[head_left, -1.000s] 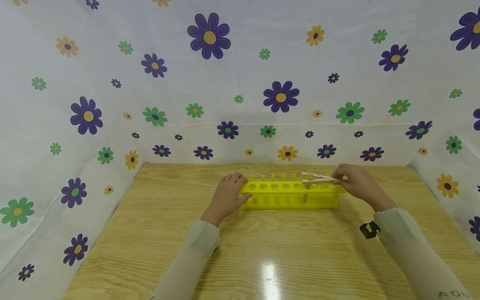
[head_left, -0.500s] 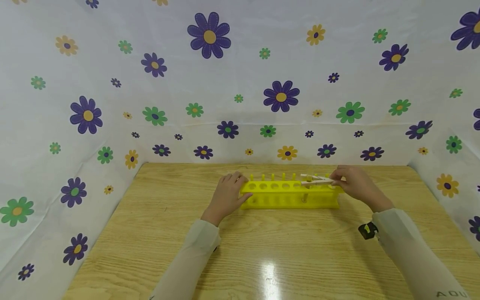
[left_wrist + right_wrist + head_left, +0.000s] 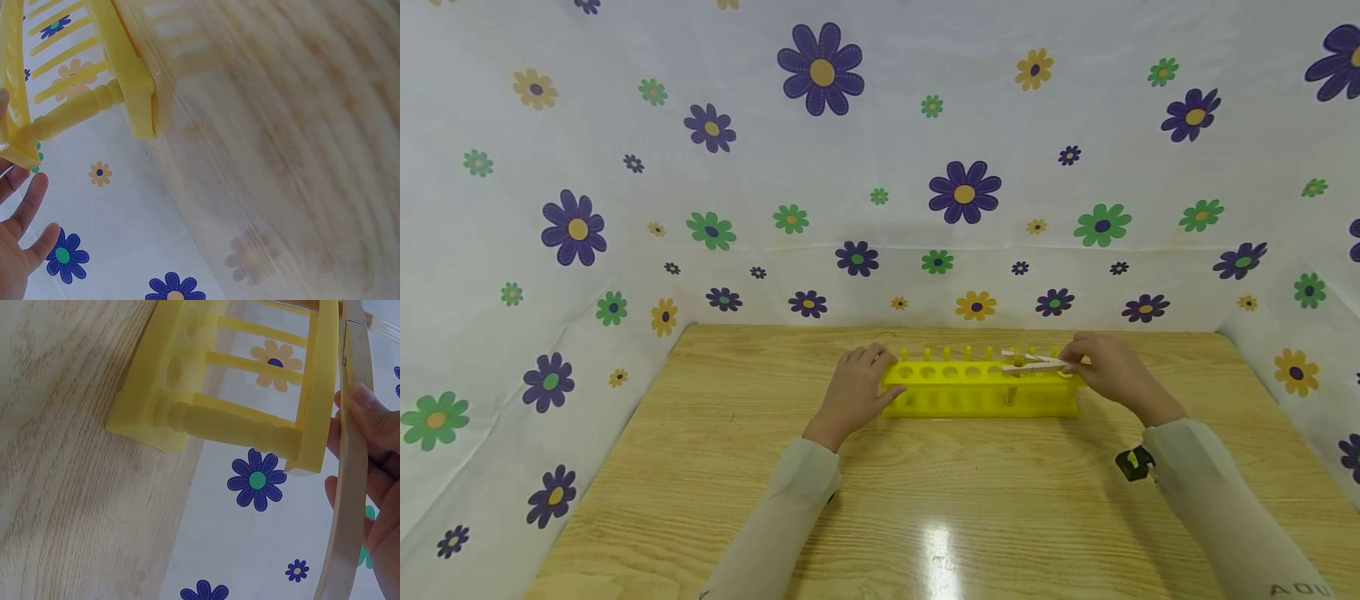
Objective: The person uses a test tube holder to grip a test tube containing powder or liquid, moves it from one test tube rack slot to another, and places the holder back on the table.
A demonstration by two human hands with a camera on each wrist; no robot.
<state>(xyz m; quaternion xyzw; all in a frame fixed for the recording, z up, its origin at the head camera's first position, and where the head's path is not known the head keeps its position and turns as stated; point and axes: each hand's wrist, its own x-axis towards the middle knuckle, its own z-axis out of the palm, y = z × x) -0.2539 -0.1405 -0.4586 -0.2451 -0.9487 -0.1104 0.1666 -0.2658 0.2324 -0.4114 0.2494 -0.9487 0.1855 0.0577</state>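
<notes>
A yellow test tube rack point(image 3: 951, 402) stands on the wooden table, with a row of round holes and pegs along the back. At its left end my left hand point(image 3: 855, 392) grips the top bar, thumb in front and fingers behind; in the left wrist view the other fingers point(image 3: 31, 203) are spread off it. My right hand point(image 3: 1112, 372) pinches a wooden test tube clamp point(image 3: 1037, 365) over the rack's right half. A clear glass test tube point(image 3: 1011, 395) stands upright in a hole, between the clamp's arms. Whether the clamp touches the glass I cannot tell.
Light wood table point(image 3: 880, 508) surrounds the rack. A white flower-print cloth point(image 3: 880, 150) hangs behind and at both sides. A small black device point(image 3: 1135, 463) is at the right wrist.
My right hand and the clamp have shifted very slightly left, and the clamp's tips sit a touch lower. The left hand and the rack hold still.
</notes>
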